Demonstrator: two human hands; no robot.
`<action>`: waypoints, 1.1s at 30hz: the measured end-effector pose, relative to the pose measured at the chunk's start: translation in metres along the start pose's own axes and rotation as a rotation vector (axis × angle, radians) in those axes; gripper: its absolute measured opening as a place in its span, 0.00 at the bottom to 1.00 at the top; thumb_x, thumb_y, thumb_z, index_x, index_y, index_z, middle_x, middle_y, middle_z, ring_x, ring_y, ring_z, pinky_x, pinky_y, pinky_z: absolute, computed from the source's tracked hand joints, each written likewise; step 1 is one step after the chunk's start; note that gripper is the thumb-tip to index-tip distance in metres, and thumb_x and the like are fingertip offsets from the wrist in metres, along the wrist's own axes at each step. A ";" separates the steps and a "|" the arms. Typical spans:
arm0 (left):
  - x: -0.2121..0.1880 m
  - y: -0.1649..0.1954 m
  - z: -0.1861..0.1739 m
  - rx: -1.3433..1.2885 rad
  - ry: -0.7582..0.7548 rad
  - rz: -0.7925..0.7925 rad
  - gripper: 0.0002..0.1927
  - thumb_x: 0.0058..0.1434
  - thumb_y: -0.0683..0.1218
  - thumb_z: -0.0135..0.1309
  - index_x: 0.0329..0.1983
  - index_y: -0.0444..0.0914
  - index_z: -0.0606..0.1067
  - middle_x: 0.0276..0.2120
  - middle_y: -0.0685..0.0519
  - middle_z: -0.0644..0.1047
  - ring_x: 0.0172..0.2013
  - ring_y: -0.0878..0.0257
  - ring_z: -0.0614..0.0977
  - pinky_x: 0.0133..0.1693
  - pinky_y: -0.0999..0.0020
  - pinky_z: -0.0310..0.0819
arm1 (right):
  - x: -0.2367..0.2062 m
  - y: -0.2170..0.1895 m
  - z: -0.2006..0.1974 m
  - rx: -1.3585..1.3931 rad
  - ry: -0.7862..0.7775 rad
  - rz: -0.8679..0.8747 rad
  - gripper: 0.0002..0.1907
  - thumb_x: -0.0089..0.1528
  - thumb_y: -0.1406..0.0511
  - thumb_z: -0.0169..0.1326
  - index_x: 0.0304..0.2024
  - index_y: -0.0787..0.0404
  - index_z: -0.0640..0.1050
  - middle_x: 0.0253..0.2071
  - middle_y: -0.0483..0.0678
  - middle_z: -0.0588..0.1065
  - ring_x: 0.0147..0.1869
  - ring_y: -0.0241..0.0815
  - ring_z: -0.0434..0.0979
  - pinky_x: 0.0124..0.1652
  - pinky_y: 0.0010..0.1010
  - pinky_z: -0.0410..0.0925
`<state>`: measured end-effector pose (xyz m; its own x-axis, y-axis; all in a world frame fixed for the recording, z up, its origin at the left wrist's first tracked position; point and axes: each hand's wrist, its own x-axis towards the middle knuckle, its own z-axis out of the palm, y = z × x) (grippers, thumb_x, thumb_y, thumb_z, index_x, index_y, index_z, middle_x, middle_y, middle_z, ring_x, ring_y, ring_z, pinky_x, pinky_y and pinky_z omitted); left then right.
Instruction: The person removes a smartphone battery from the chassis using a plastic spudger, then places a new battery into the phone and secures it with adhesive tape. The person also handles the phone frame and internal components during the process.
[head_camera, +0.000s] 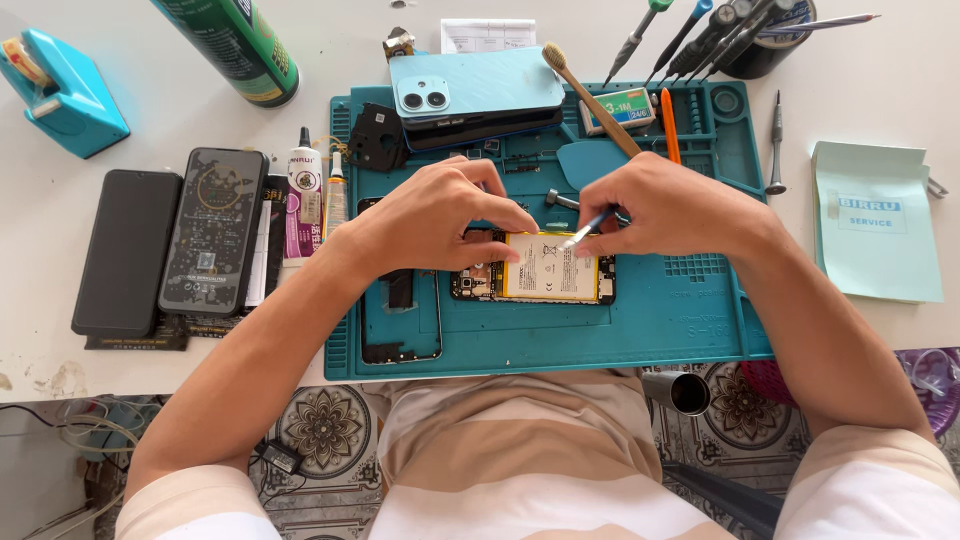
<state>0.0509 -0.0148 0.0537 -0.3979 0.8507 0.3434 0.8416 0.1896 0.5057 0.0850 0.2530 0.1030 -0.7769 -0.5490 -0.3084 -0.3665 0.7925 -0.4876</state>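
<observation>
An opened phone (535, 268) lies on the teal repair mat (660, 320), its yellow-white battery showing. My left hand (435, 215) rests over the phone's upper left corner, fingertips pressed near the battery's top edge. My right hand (670, 205) pinches thin tweezers (588, 228) whose tip points down-left at the top of the battery. A black phone frame (400, 315) lies left of the opened phone, partly under my left forearm.
A light blue phone back (475, 85) lies on a stack at the mat's top. Two dark phones (170, 240) and glue tubes (303, 190) sit left. A wooden brush (590, 95), screwdrivers (730, 35), a green can (235, 45), a teal dispenser (60, 90) and a pale green pad (875, 220) surround the mat.
</observation>
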 end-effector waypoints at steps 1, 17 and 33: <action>0.000 -0.001 0.000 0.005 0.019 0.035 0.17 0.55 0.55 0.67 0.46 0.48 0.85 0.35 0.58 0.85 0.43 0.59 0.81 0.48 0.58 0.73 | 0.000 0.000 0.001 -0.068 -0.012 0.088 0.20 0.56 0.54 0.70 0.30 0.64 0.81 0.22 0.50 0.79 0.25 0.43 0.77 0.30 0.34 0.68; -0.004 0.002 -0.006 0.153 0.053 0.004 0.19 0.56 0.59 0.65 0.36 0.40 0.81 0.31 0.55 0.79 0.37 0.55 0.79 0.39 0.59 0.75 | 0.003 -0.001 0.005 -0.020 0.010 0.075 0.22 0.48 0.56 0.71 0.34 0.63 0.79 0.21 0.48 0.77 0.25 0.43 0.76 0.29 0.36 0.69; -0.012 -0.014 -0.001 -0.019 0.049 -0.080 0.27 0.75 0.58 0.41 0.26 0.37 0.72 0.19 0.47 0.72 0.25 0.45 0.76 0.27 0.52 0.66 | 0.008 -0.038 0.047 -0.195 0.153 -0.487 0.27 0.50 0.48 0.68 0.49 0.49 0.84 0.30 0.43 0.82 0.25 0.45 0.78 0.23 0.36 0.67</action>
<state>0.0439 -0.0286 0.0436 -0.4817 0.8080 0.3393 0.7996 0.2467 0.5476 0.1167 0.2060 0.0807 -0.5536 -0.8316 0.0449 -0.7796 0.4985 -0.3792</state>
